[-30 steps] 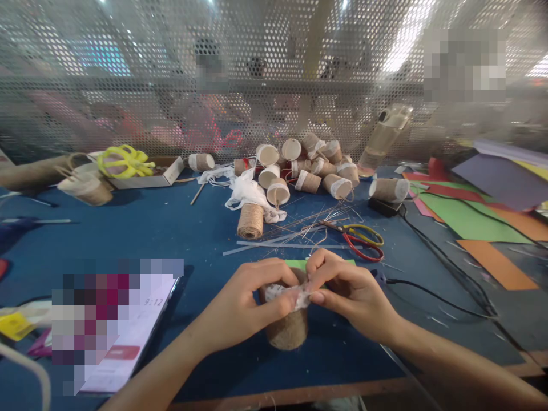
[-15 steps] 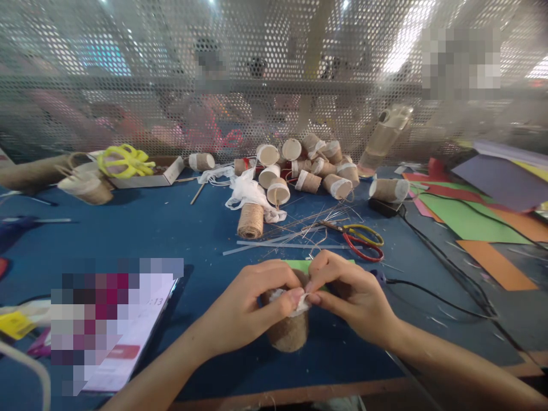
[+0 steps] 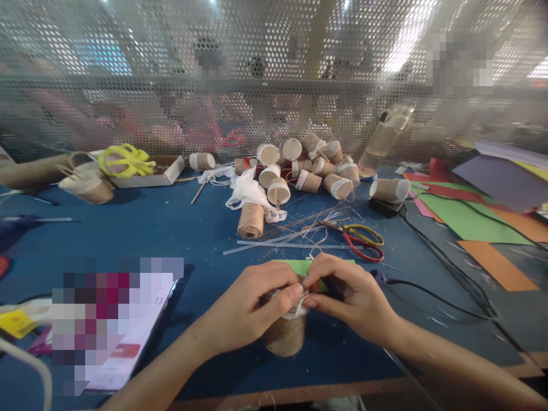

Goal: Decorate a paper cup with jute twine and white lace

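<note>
Burlap cup point(image 3: 283, 338) in grip of left hand point(image 3: 256, 301), trim point(image 3: 300, 307) in right hand point(image 3: 353, 291); "13" on phone point(image 3: 137, 325)

The person's bare left forearm point(image 3: 171, 359) is slender and smooth in outline, narrowing to a slim wrist and a bare left hand point(image 3: 257, 302) with long, thin fingers and a short, rounded thumbnail. The bare right forearm point(image 3: 454, 354) has the same tapering shape, ending in an equally bare right hand point(image 3: 353, 294) with slender fingers. Clothing higher up lies out of view.
</note>
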`<state>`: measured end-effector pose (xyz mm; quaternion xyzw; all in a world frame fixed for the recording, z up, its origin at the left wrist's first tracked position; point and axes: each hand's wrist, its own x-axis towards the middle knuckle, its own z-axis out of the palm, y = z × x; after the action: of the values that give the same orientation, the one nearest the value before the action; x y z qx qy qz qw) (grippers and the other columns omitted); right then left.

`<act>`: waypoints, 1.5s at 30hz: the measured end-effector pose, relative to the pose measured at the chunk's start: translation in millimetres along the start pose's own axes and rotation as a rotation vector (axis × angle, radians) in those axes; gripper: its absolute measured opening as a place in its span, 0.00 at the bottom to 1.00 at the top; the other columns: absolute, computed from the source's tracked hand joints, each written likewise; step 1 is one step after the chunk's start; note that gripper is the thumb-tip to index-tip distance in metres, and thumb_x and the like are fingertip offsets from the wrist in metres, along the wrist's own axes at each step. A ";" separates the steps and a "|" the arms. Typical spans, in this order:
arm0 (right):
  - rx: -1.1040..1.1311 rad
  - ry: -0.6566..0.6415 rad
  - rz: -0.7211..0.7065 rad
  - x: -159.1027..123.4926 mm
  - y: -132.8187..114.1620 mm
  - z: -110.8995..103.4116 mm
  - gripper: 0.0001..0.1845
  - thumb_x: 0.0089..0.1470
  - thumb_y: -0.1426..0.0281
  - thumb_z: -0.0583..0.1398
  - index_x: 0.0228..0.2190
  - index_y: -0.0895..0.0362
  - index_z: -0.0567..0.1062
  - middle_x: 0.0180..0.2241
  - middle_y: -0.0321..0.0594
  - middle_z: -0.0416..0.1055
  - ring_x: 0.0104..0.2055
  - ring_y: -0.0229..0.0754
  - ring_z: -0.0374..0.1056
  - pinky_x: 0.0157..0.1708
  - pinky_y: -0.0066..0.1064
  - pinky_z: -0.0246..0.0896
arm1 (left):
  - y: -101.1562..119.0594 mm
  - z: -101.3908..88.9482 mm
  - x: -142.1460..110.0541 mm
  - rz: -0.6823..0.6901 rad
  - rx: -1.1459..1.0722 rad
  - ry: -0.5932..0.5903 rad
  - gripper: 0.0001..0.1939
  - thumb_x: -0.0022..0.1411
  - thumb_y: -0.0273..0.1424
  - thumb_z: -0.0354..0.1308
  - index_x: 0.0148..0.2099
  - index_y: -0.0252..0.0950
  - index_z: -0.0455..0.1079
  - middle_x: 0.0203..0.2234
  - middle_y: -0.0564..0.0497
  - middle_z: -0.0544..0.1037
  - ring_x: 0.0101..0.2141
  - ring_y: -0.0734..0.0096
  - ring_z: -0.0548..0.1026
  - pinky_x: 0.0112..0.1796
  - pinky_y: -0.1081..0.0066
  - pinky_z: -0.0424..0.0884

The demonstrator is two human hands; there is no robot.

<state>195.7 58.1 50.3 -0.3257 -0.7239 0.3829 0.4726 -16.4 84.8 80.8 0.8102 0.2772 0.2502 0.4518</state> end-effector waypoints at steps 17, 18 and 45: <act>0.040 -0.075 0.105 0.9 -2.1 -2.6 0.14 0.57 0.59 0.68 0.31 0.55 0.74 0.33 0.37 0.70 0.35 0.38 0.68 0.35 0.29 0.69 | 1.7 -3.4 -2.2 -0.007 -0.057 -0.128 0.07 0.66 0.34 0.57 0.37 0.36 0.69 0.32 0.52 0.73 0.33 0.70 0.71 0.37 0.69 0.65; 0.060 -0.085 0.118 0.9 -1.8 -3.3 0.13 0.57 0.60 0.68 0.31 0.55 0.75 0.33 0.37 0.70 0.36 0.38 0.68 0.35 0.29 0.69 | 1.6 -4.7 -2.5 -0.006 -0.071 -0.141 0.06 0.65 0.33 0.57 0.37 0.36 0.69 0.32 0.52 0.73 0.34 0.69 0.71 0.38 0.69 0.65; 0.287 -0.003 0.212 3.1 1.2 -6.2 0.06 0.56 0.66 0.69 0.33 0.55 0.82 0.32 0.38 0.74 0.33 0.36 0.69 0.30 0.26 0.68 | 1.7 -15.2 -6.7 -0.173 -0.238 -0.137 0.08 0.65 0.34 0.61 0.35 0.37 0.68 0.30 0.57 0.70 0.31 0.74 0.67 0.34 0.73 0.62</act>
<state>200.6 62.8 52.3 -0.3289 -0.6240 0.5306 0.4700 -30.8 88.5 88.3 0.7393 0.2827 0.1854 0.5824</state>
